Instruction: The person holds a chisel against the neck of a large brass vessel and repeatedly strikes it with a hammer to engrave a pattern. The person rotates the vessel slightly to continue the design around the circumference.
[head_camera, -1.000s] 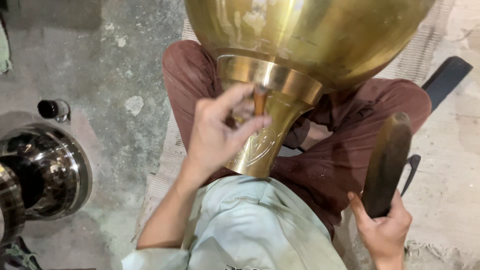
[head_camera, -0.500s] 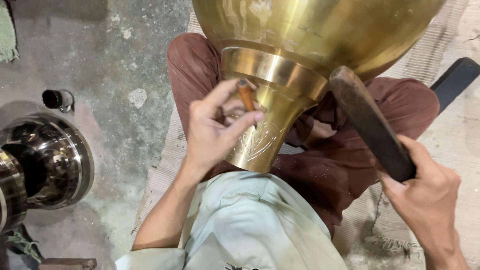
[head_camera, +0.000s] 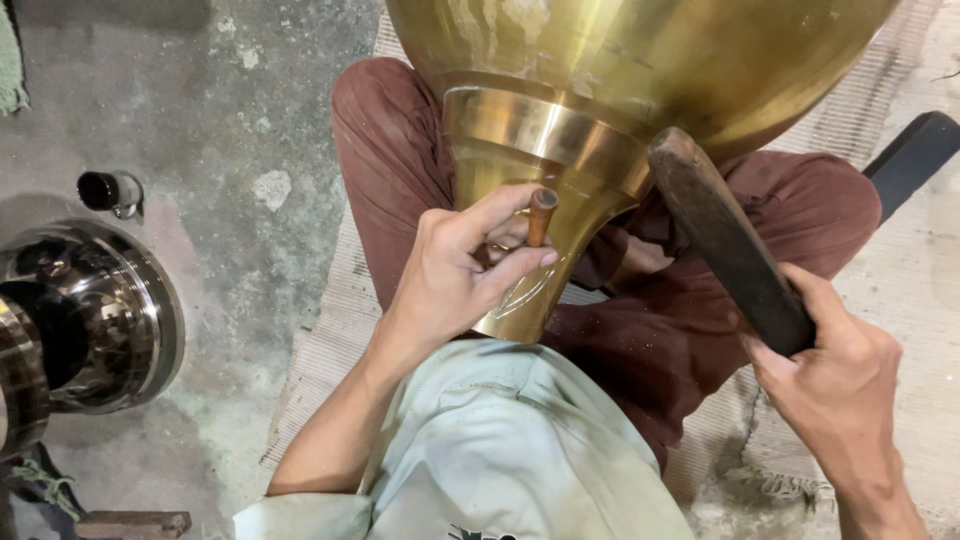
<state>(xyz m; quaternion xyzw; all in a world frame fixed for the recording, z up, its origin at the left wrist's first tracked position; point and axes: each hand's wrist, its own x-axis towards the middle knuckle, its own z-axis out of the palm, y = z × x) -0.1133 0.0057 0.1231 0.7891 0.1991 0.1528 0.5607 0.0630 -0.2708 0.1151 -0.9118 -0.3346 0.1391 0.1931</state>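
Observation:
A large shiny brass vessel (head_camera: 640, 70) rests upside down across my crossed legs, its flared neck (head_camera: 530, 200) pointing toward me. My left hand (head_camera: 455, 270) pinches a short brown punch (head_camera: 541, 215) upright against that neck. My right hand (head_camera: 840, 380) grips the lower end of a dark wooden mallet (head_camera: 725, 235), whose head is raised beside the vessel's belly, to the right of the punch and apart from it.
I sit on a woven mat (head_camera: 320, 340) over a concrete floor. A polished steel vessel (head_camera: 85, 320) lies at the left, with a small dark cylinder (head_camera: 105, 190) behind it. A black bar (head_camera: 915, 150) lies at the right.
My right hand has lifted the mallet from low at my right side up toward the vessel's neck. The left hand has kept the punch on the neck.

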